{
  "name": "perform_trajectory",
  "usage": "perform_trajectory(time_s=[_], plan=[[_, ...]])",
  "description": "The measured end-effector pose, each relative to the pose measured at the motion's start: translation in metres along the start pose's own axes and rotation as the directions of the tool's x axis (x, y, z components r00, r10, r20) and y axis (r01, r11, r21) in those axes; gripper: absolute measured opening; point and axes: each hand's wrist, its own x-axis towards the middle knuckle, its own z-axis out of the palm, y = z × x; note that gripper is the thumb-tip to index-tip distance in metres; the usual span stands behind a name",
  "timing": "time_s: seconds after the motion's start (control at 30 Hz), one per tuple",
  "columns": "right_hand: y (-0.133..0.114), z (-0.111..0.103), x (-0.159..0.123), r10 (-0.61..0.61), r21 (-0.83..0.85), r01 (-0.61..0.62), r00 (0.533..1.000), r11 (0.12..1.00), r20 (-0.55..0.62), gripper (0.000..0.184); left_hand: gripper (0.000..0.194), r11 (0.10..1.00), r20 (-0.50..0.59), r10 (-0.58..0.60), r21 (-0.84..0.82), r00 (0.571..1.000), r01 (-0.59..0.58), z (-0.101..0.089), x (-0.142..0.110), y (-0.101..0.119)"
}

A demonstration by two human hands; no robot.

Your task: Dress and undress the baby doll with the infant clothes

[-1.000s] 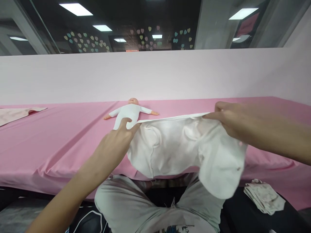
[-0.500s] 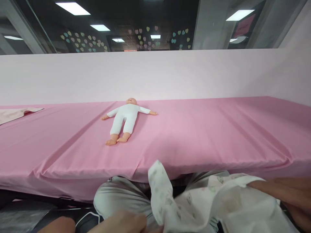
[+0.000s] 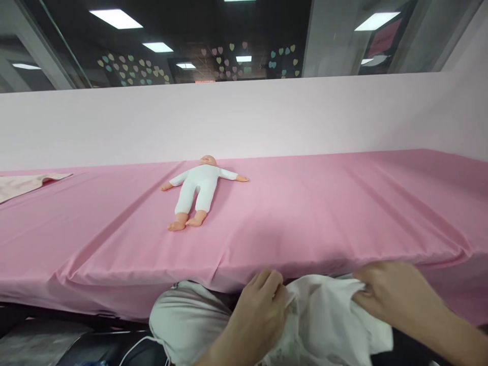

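Observation:
A thin white baby garment [image 3: 328, 317] lies bunched over my lap, its faint print just showing low down near my left hand. My left hand [image 3: 265, 312] is closed on the garment's left edge, fingers curled. On the other side, my right hand [image 3: 392, 292] pinches its upper right part, so the cloth hangs between the two hands. Beyond them, a baby doll [image 3: 200, 188] in a white suit rests on its back on the pink-covered table [image 3: 324, 213], arms spread and feet toward me. Neither hand touches the doll.
A pale folded cloth [image 3: 26, 185] lies at the table's far left. Behind the table rises a white wall [image 3: 244, 122] with a window above it. My knee [image 3: 190, 315] is under the front edge. A white cord [image 3: 141, 343] runs at lower left.
Both hands have come up to the table's front edge, the right one moving inward. The garment's printed tube-shaped part, raised before, has dropped from view, and plainer cloth is now held between the hands.

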Motion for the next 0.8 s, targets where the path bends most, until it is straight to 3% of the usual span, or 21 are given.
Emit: perform_trajectory(time_s=[0.03, 0.1, 0.23, 0.37, 0.47, 0.53, 0.6, 0.67, 0.7, 0.8], plan=[[-0.008, 0.01, 0.0, -0.006, -0.029, 0.007, 0.999, 1.0, 0.031, 0.018, 0.016, 0.989, 0.0, -0.134, -0.059, 0.991, 0.134, 0.016, -0.004, -0.001], [-0.021, 0.028, -0.003, 0.007, -0.007, -0.006, 0.997, 1.0, 0.077, 0.019, 0.028, 0.929, 0.056, -0.291, -0.223, 0.955, 0.296, 0.046, -0.015, -0.003], [-0.038, 0.047, -0.012, 0.118, 0.228, -0.149, 0.982, 0.962, 0.147, 0.027, 0.031, 0.783, 0.166, -0.418, -0.434, 0.893, 0.447, 0.08, -0.035, -0.006], [-0.047, 0.055, -0.015, 0.114, 0.436, -0.204, 0.968, 0.876, 0.223, 0.027, 0.023, 0.757, 0.27, -0.469, -0.367, 0.841, 0.54, 0.083, -0.044, -0.008], [-0.049, 0.062, -0.014, 0.181, 0.513, -0.256, 0.964, 0.819, 0.192, 0.021, 0.019, 0.772, 0.328, -0.512, -0.23, 0.794, 0.593, 0.074, -0.043, -0.009], [-0.056, 0.066, -0.014, 0.266, 0.605, -0.295, 0.954, 0.739, 0.139, 0.016, 0.017, 0.771, 0.293, -0.517, -0.25, 0.805, 0.586, 0.069, -0.038, -0.007], [-0.07, 0.066, -0.016, 0.379, 0.687, -0.336, 0.921, 0.644, 0.094, 0.012, 0.021, 0.721, 0.207, -0.538, -0.39, 0.817, 0.573, 0.068, -0.032, 0.0], [-0.09, 0.065, -0.02, 0.428, 0.751, -0.317, 0.902, 0.579, 0.051, 0.011, 0.028, 0.583, 0.121, -0.595, -0.615, 0.795, 0.53, 0.071, -0.023, 0.012], [-0.101, 0.064, -0.022, 0.402, 0.784, -0.26, 0.916, 0.564, 0.015, 0.012, 0.029, 0.467, 0.104, -0.635, -0.738, 0.766, 0.487, 0.073, -0.019, 0.018], [-0.127, 0.059, -0.025, 0.273, 0.858, -0.022, 0.952, 0.513, -0.139, 0.019, 0.025, -0.031, 0.195, -0.689, -0.97, 0.697, 0.241, 0.078, -0.011, 0.036]])
